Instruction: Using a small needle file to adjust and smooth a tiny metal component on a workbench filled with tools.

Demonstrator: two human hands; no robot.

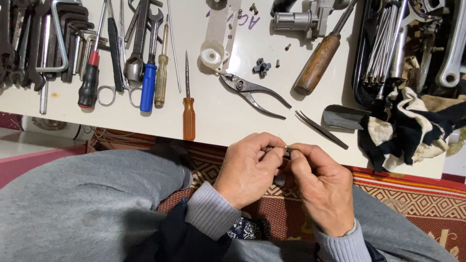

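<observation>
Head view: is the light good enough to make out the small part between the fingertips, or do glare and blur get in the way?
Head view: light is even and bright on the white table, with soft shadows beside the pliers and no harsh glare. The left hand and right hand are sharp, but the small brass-coloured part pinched between them is mostly hidden and too small to identify.
</observation>
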